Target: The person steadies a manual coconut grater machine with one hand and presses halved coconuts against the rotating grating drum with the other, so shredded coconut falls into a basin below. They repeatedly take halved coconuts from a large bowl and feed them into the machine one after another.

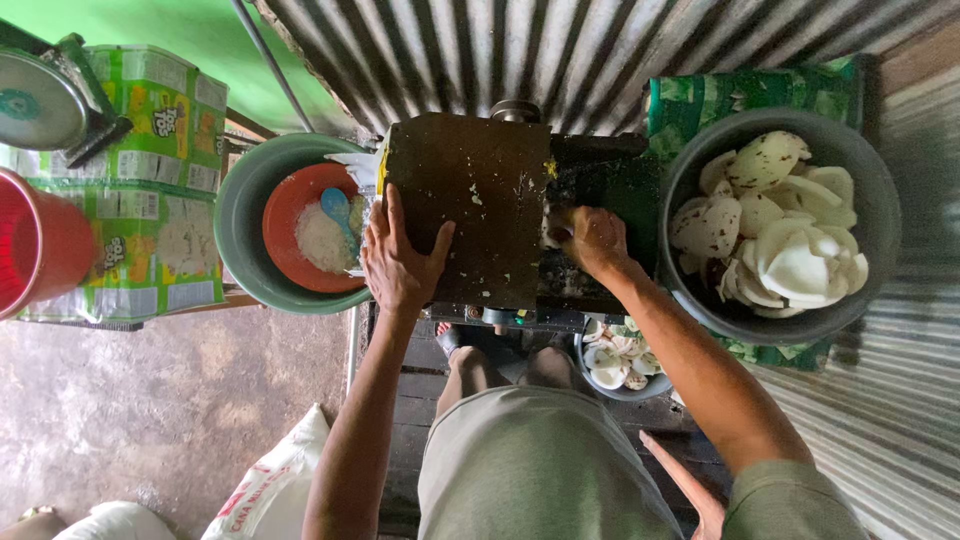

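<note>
Fingers of my left hand (398, 258) lie spread and flat on the dark metal housing of the grating machine (470, 205), palm pressing its left edge, gripping nothing. My right hand (592, 240) is curled into a loose fist over the dark opening just right of that housing; I see something pale under the fingers, but I cannot tell what it has hold of. Left of the machine sits a green basin (240, 225), and inside it an orange bowl (285, 235) with white gratings and a blue spoon (338, 207). To the right, a big grey basin (875, 215) rests on a green patterned cloth (720, 95), heaped with pale coconut pieces (775, 230). Just below the machine, near my knees, a smaller bowl of coconut scraps (615, 362) shows between my right forearm and my lap. Further left stand green cartons (150, 190), a red bucket (40, 245) and a weighing scale (40, 100). Corrugated metal sheeting (560, 50) backs it all.
</note>
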The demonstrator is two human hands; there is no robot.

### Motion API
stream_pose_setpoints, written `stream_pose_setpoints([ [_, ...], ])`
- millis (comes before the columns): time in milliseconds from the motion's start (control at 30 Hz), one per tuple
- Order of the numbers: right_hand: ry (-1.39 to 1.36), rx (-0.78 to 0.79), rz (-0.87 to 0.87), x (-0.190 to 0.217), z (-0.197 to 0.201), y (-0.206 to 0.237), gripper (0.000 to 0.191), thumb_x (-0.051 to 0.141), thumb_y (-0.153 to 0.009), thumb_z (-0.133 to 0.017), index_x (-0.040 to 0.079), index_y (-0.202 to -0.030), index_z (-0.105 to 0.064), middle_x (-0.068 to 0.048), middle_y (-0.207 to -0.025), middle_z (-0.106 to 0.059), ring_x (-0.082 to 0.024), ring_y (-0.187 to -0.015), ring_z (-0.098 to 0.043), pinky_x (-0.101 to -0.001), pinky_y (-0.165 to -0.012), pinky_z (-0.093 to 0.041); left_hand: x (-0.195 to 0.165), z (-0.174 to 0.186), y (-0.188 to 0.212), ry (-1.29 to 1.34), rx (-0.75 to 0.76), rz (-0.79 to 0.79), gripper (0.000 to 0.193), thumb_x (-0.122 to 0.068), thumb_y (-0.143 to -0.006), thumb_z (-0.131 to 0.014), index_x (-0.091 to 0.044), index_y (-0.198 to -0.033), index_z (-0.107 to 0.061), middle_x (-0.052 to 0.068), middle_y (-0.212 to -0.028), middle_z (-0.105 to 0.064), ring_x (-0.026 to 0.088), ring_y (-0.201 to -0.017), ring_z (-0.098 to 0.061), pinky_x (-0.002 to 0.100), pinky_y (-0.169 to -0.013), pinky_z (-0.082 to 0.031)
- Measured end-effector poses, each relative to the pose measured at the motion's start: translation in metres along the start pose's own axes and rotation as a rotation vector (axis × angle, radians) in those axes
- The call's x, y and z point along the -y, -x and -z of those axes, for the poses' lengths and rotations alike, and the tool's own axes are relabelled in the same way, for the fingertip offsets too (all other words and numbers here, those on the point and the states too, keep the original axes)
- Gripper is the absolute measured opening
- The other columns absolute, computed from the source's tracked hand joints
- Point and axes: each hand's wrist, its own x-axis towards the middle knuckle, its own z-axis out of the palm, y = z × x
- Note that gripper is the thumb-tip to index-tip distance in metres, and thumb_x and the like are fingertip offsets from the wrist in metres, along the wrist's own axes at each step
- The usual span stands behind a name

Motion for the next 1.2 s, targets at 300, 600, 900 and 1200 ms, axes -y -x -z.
stream_pose_setpoints([
  [300,0.103,-0.348,0.384,-0.025,-0.004,0.039,0.043,0.021,-0.076,-0.082,0.014,-0.118,-0.076,-0.011,-0.081,-0.076,-0.032,-0.083,-0.070,-0.0502,-0.075,-0.053,-0.003,0.003,-0.001,0.052,0.006,0.010,0.098,-0.061,-0.089,-0.073,-0.004,-0.159,-0.035,0.031,-0.148,-0.050,0.048,-0.130,-0.053,0.054,-0.104,-0.045],
  [600,0.279,-0.280,0.221,-0.037,0.036,0.012,0.047,0.017,-0.084,-0.069,0.025,-0.129,-0.074,-0.012,-0.089,-0.072,-0.033,-0.094,-0.063,-0.0613,-0.085,-0.042,-0.002,0.001,0.000,0.028,-0.028,-0.014,0.097,-0.060,-0.089,-0.075,-0.004,-0.159,-0.036,0.031,-0.149,-0.050,0.048,-0.131,-0.052,0.054,-0.105,-0.044],
  [900,0.352,-0.318,0.267,-0.046,-0.006,-0.031,0.011,0.016,-0.076,-0.067,0.009,-0.083,-0.073,-0.014,-0.090,-0.069,-0.036,-0.102,-0.059,-0.0552,-0.084,-0.039,0.000,-0.002,0.001,0.017,-0.020,0.001,0.097,-0.060,-0.090,-0.074,-0.006,-0.160,-0.035,0.031,-0.148,-0.050,0.048,-0.131,-0.052,0.055,-0.107,-0.043],
  [1200,0.323,-0.218,0.292,-0.033,-0.004,-0.032,0.019,0.010,-0.071,-0.072,0.012,-0.090,-0.071,-0.015,-0.085,-0.066,-0.035,-0.099,-0.056,-0.0544,-0.081,-0.038,-0.003,0.000,-0.001,0.001,0.017,0.037,0.099,-0.062,-0.088,-0.073,-0.005,-0.159,-0.035,0.031,-0.149,-0.048,0.048,-0.131,-0.051,0.055,-0.106,-0.042],
])
